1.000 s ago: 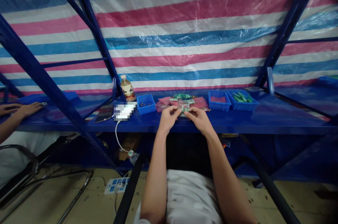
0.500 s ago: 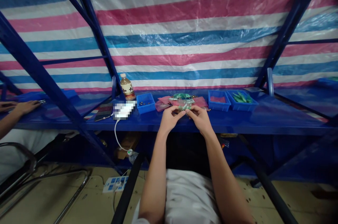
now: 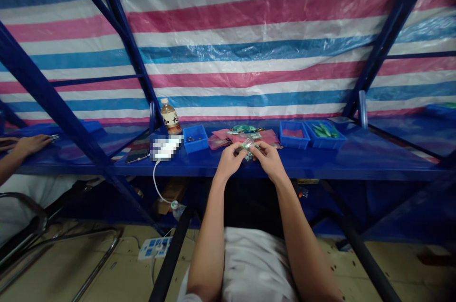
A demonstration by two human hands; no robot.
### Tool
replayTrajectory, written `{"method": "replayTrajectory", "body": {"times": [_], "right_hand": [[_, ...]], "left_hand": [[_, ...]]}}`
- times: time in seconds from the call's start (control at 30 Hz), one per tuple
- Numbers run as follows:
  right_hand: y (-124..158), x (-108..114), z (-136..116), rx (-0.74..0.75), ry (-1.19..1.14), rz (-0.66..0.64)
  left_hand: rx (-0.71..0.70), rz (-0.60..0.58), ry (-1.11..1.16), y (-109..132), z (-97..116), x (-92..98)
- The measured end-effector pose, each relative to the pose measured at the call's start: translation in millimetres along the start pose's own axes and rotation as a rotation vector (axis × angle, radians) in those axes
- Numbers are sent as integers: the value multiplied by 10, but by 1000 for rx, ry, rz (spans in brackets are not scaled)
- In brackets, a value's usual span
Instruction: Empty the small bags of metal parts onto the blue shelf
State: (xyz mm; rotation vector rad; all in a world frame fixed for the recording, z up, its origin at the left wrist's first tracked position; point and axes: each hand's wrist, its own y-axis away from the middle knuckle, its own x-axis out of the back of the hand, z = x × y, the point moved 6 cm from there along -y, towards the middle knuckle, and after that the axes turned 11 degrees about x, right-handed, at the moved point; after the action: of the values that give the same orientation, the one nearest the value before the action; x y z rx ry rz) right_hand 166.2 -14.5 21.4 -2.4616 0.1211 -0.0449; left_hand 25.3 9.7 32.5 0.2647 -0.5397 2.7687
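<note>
The left hand (image 3: 230, 158) and the right hand (image 3: 268, 157) are positioned close together above the front part of the blue tabletop (image 3: 374, 152), with a clear packet (image 3: 248, 146) between them. The fingers of each hand are closed to a pinch, thumb against forefinger, and grip the packet from its two sides; the remaining fingers are curled, and I cannot tell whether they also bear on it. Pale and green matter shows at the packet, too small to identify. Whether the packet touches the surface below cannot be determined. Directly behind it lie pink pieces (image 3: 270, 137), spread to both sides, with a green bundle (image 3: 244, 128) at the rear of the pile. To the left of the pile stands a blue bin (image 3: 196, 146) containing small parts. To the right, two further bins are placed side by side: the nearer bin (image 3: 295, 143) contains pink material, and the outer bin (image 3: 328, 143) contains green pieces. Left of the small-parts bin are an upright bottle (image 3: 170, 119), a blurred-out bright item (image 3: 166, 148) with a white cable (image 3: 156, 181) hanging from it, and a dark flat device (image 3: 138, 151). At far left, a co-worker's hand (image 3: 33, 144) rests near a small shiny object (image 3: 53, 137).
</note>
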Motion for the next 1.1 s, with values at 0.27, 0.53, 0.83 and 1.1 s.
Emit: {"method": "replayTrajectory", "body": {"times": [0.27,0.53,0.83,1.1], "right_hand": [[1,34,31,-2,35,77],[-12,25,32,19,13,89],[-29,-6,-69,54,122,40],[-44,23,-219,68,264,13]], "left_hand": [[37,-1,47,-21,-50,-43],[109,-8,223,-49,-116,-123],[132,54,378,-75,-120,-110],[98,103,506,-74,-104,-150]]}}
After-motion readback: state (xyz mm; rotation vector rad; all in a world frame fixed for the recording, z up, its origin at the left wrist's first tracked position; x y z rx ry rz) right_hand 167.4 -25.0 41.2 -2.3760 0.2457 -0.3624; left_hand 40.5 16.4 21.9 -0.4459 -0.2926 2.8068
